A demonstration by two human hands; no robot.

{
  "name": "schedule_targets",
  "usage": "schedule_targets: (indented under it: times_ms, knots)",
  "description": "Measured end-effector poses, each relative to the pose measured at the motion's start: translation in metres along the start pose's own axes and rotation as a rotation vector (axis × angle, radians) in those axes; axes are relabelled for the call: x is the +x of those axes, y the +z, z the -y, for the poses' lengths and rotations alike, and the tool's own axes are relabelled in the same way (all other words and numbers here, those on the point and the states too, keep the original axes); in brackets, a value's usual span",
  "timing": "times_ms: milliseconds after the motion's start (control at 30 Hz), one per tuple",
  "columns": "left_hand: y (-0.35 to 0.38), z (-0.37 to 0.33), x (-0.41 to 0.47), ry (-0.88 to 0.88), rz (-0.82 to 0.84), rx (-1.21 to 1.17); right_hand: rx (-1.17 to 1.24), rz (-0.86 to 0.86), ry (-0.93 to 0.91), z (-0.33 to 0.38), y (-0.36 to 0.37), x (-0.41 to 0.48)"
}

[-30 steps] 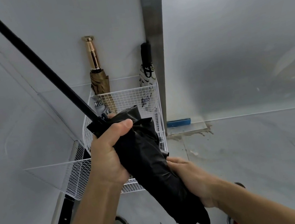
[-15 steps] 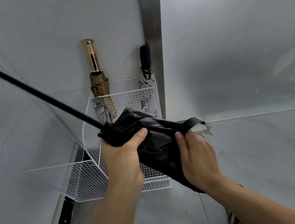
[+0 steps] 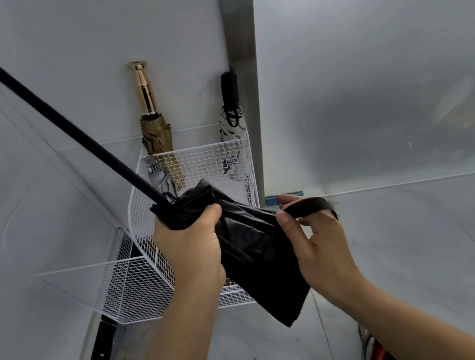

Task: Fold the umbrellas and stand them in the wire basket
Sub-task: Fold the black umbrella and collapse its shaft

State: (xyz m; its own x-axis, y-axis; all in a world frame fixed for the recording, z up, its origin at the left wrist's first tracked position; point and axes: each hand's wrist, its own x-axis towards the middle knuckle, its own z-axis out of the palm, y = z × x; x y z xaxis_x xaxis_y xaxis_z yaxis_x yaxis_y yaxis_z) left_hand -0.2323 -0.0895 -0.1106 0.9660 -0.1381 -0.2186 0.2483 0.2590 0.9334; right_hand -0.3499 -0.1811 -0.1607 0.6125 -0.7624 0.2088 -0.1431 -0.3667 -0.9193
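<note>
A black umbrella (image 3: 249, 240) with a long black shaft (image 3: 38, 106) running up to the top left is held over the white wire basket (image 3: 220, 157). My left hand (image 3: 191, 250) grips the bunched canopy near the shaft. My right hand (image 3: 315, 239) pinches the umbrella's black closing strap (image 3: 309, 206), pulled out to the right. In the basket stand a tan umbrella with a gold handle (image 3: 153, 124), a white patterned umbrella with a black handle (image 3: 231, 124) and a grey one (image 3: 161, 183).
The basket sits in a corner against grey walls, beside a metal post (image 3: 246, 68). A blue strip (image 3: 284, 197) lies at the wall's foot. Grey floor spreads to the right. My shoes (image 3: 372, 355) show at the bottom edge.
My right hand left the canopy's side and drew the strap out to the right. The shaft tilted steeper toward the top left, and my left hand kept its grip.
</note>
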Motion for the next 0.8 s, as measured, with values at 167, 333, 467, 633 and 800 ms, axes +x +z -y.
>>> schedule_targets:
  times_ms: [167, 333, 467, 633, 800]
  knots:
    - [0.002, -0.007, -0.010, -0.141, 0.172, -0.158, 0.181, 0.264, 0.327, -0.001, 0.001, 0.009]
    - [-0.008, -0.011, 0.000, -0.212, 0.328, -0.178, 0.479, 0.614, 0.741, 0.013, 0.002, 0.002]
    - [-0.013, -0.014, 0.005, -0.225, 0.436, -0.173, 0.423, 0.596, 0.716, 0.017, 0.008, -0.007]
    - [-0.012, -0.019, 0.005, -0.211, 0.430, -0.188, 0.056, 0.246, 0.302, 0.021, 0.017, -0.009]
    - [-0.001, 0.000, -0.001, -0.152, 0.000, -0.112, -0.438, 0.114, -0.035, 0.007, 0.014, -0.010]
